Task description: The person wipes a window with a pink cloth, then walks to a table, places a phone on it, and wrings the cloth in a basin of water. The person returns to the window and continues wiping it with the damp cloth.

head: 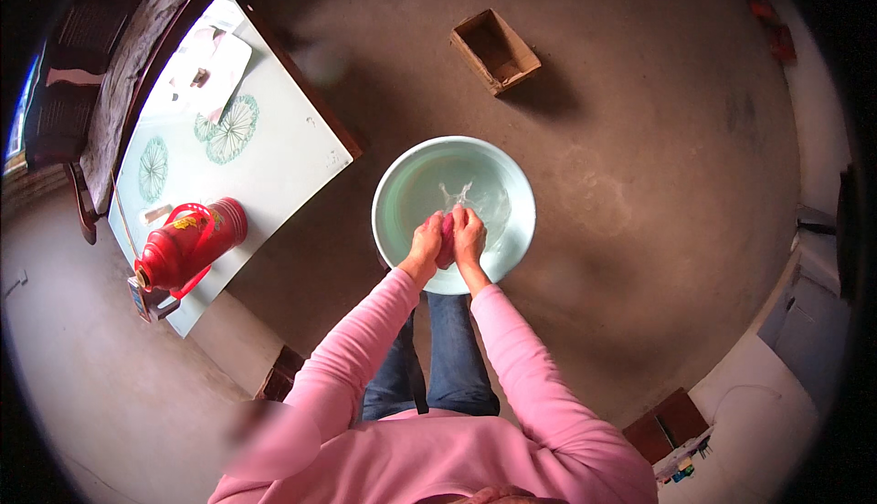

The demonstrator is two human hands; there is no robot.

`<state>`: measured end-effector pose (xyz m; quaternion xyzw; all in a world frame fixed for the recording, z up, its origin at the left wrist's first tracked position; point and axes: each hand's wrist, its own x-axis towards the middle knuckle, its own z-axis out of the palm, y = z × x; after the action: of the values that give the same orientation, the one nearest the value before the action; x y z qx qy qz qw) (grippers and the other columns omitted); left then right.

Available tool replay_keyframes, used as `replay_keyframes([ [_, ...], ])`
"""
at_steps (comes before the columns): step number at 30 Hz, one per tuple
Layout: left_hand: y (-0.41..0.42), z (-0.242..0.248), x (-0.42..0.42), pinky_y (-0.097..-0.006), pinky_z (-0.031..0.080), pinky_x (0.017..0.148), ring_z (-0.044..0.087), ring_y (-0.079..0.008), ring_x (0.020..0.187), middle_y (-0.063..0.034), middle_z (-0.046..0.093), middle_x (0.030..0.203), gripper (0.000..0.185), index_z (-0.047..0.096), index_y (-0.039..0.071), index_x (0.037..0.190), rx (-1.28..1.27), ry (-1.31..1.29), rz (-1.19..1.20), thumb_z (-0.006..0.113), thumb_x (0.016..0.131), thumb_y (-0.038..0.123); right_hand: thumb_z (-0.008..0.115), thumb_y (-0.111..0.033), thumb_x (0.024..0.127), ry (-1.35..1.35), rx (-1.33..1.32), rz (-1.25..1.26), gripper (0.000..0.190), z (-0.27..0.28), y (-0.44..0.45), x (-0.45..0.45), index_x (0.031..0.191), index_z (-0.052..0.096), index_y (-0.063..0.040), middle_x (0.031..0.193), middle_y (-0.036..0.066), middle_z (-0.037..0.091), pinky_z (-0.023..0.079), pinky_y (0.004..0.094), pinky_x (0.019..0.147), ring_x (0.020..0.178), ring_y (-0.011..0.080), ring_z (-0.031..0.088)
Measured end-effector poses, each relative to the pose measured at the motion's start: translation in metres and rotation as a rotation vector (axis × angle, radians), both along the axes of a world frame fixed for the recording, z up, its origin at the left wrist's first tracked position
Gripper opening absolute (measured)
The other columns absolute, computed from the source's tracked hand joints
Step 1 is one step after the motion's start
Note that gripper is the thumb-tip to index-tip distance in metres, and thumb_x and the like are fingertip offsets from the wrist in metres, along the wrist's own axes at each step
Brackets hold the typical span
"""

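Note:
Both hands are together over a pale green basin [522, 227] that holds water [425, 182]. My left hand [426, 247] grips one side of a wet, dark pink cloth [447, 244], and my right hand [470, 237] grips the other side. The cloth is bunched between the palms, so most of it is hidden by my fingers. Just beyond the fingertips, a splash [458, 192] rises from the water. The basin's near rim is in front of my knees.
At the left is a table [288, 141] with a green plant pattern, bearing a red thermos flask [195, 240] and white paper [233, 59]. An open cardboard box [497, 52] sits on the brown floor [651, 161] beyond the basin. A dark wooden chair [89, 38] stands far left.

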<state>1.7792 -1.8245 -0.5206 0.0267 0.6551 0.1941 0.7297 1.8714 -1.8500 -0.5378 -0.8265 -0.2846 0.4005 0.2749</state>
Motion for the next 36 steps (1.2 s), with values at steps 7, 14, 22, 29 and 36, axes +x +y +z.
replay_keyframes([
  [7,-0.008,-0.012,-0.015,-0.0381,0.053,0.076,0.064,-0.0195,0.091,-0.0065,0.069,0.105,0.034,0.066,0.009,0.115,-0.024,-0.043,0.039,0.055,0.104,0.039,0.057,-0.044,0.101,-0.050,0.111,0.123,0.038,0.012,-0.008,-0.013,0.088,0.063,-0.008,0.080,0.024,0.067,0.050,0.0555,0.067,0.080,0.0478,0.066],
  [14,-0.011,-0.016,-0.047,-0.0664,0.021,0.118,0.036,-0.0347,0.143,-0.0107,0.043,0.153,0.071,0.034,0.016,0.153,-0.149,0.060,-0.096,0.055,0.099,0.058,0.068,-0.051,0.092,0.263,-0.229,-0.157,0.049,-0.092,-0.031,0.051,0.111,0.067,-0.006,0.087,0.009,0.071,0.053,0.0395,0.073,0.080,0.0260,0.069],
  [22,-0.026,-0.120,-0.059,-0.0398,0.055,0.081,0.067,-0.0245,0.093,-0.0108,0.069,0.103,0.049,0.060,0.003,0.129,0.161,0.109,-0.072,0.056,0.102,0.044,0.070,-0.034,0.094,0.379,0.223,0.226,0.033,0.064,-0.025,-0.040,0.083,0.063,-0.004,0.071,0.013,0.067,0.051,0.0385,0.064,0.068,0.0240,0.067],
  [29,0.006,0.008,0.008,-0.0386,0.055,0.079,0.065,-0.0223,0.090,-0.0069,0.069,0.101,0.040,0.068,0.011,0.109,0.029,0.014,-0.191,0.045,0.107,0.044,0.057,-0.038,0.101,-0.028,0.083,-0.011,0.036,0.010,0.000,0.007,0.090,0.064,-0.004,0.084,0.027,0.067,0.051,0.0538,0.069,0.083,0.0484,0.067],
  [36,-0.009,-0.012,-0.010,-0.0395,0.050,0.099,0.061,-0.0235,0.115,-0.0084,0.064,0.128,0.049,0.054,0.007,0.138,0.122,-0.042,0.028,0.057,0.103,0.041,0.058,-0.046,0.100,-0.130,0.086,0.035,0.040,-0.027,-0.027,0.012,0.091,0.061,-0.007,0.079,0.023,0.068,0.050,0.0554,0.067,0.077,0.0469,0.067],
])
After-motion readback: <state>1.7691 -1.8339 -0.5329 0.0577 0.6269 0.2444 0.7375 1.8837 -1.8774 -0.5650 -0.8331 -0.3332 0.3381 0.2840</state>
